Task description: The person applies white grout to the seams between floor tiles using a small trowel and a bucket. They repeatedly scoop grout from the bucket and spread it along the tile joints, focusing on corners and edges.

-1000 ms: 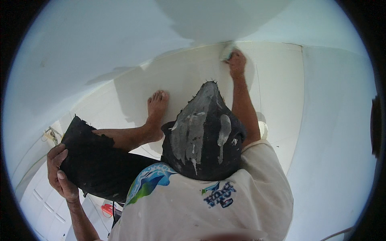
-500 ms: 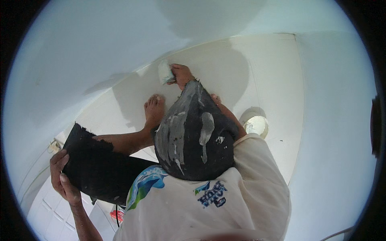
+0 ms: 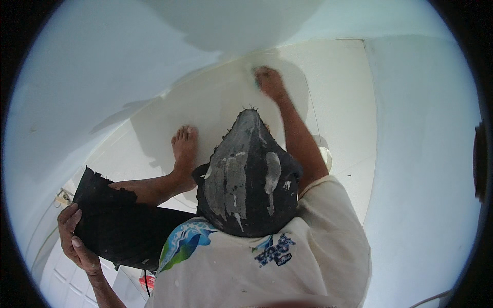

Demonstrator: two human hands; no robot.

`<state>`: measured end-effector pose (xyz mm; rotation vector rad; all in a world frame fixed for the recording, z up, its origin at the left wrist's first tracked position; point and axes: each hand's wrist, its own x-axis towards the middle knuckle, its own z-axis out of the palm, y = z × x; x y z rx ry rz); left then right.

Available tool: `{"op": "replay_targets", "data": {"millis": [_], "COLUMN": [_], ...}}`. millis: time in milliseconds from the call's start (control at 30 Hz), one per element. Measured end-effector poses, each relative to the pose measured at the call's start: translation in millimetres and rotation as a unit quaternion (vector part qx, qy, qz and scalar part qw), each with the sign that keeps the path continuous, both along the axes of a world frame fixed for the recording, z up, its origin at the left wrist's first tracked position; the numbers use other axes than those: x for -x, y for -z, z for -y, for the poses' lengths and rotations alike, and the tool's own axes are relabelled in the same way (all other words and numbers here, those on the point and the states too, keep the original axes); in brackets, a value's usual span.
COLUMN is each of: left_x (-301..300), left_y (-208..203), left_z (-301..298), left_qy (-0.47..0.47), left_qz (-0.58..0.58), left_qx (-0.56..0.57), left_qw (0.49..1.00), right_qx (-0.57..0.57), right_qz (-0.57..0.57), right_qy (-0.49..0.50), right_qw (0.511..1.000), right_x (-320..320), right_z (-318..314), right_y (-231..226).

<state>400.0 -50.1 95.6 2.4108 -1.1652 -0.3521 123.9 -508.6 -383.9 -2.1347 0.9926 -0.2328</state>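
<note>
Out over the floor, near the foot of the left-hand wall, my right hand (image 3: 270, 82) is closed on a small pale pad (image 3: 256, 77) with a teal edge. Motion smears the pad and my palm hides much of it; whether it is sponge or cloth I cannot tell. On my bent left knee, my left hand (image 3: 77, 241) rests against the black trouser leg (image 3: 131, 226), thumb and fingers apart, holding nothing. My other knee, in worn black cloth (image 3: 246, 179) streaked with grey and white, rises between the arms.
My bare left foot (image 3: 185, 146) stands on the pale floor (image 3: 339, 97). Right of my right forearm, a round whitish container (image 3: 326, 158) is partly hidden. Pale blue walls rise at the left (image 3: 92, 66) and right (image 3: 426, 154). A red item (image 3: 147, 280) lies below my left thigh.
My right hand has swept right and slightly farther out with the pad, and its forearm now shows beside the knee. The left hand stays on its knee.
</note>
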Motion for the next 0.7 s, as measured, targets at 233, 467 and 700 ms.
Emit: {"op": "replay_targets", "data": {"millis": [233, 467, 700], "left_x": [-2.8, -3.5, -1.2], "left_y": [-1.6, -1.5, -4.4], "left_z": [6.4, 8.7, 11.8], "left_qy": [0.01, 0.015, 0.019], "left_qz": [0.014, 0.029, 0.023], "left_qx": [-0.012, -0.022, -0.014], "left_qw": [1.0, 0.999, 0.999], "right_qx": [0.171, -0.153, -0.012], "right_qz": [0.007, 0.1, 0.05], "right_qy": [0.05, 0.17, -0.074], "right_qw": [0.984, 0.968, 0.996], "right_x": [33.4, 26.5, -105.9], "right_z": [47.2, 66.2, -84.6], "right_y": [12.9, 19.7, 29.4]}}
